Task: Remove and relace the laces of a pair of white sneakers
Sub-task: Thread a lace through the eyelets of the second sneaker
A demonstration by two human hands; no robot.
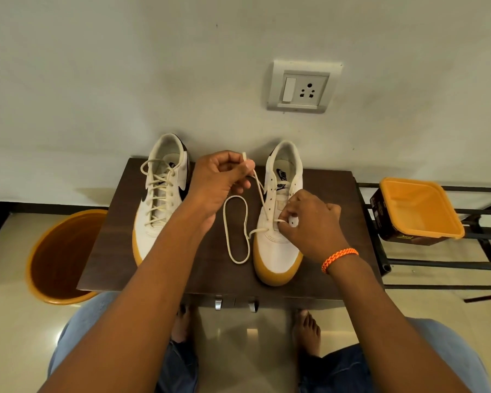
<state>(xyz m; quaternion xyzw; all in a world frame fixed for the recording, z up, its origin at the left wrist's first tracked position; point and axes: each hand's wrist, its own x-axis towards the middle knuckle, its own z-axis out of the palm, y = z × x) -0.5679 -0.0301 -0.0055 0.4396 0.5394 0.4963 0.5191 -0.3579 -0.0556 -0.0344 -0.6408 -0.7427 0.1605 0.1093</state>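
Two white sneakers with gum soles stand toe-toward-me on a dark wooden table [119, 251]. The left sneaker [160, 199] is fully laced. The right sneaker [277, 248] has most eyelets bare; its cream lace [236, 231] passes through the lowest eyelets and loops on the table between the shoes. My left hand [219, 182] pinches one lace end, raised between the shoes. My right hand [309, 225] rests on the right sneaker's lower eyelets and pinches the lace there; an orange bracelet is on that wrist.
An orange bucket [60, 256] stands on the floor left of the table. A yellow-orange tub [420, 208] sits on a black metal rack [465, 265] at the right. A wall socket [304, 86] is above. My knees and bare feet are below the table's front edge.
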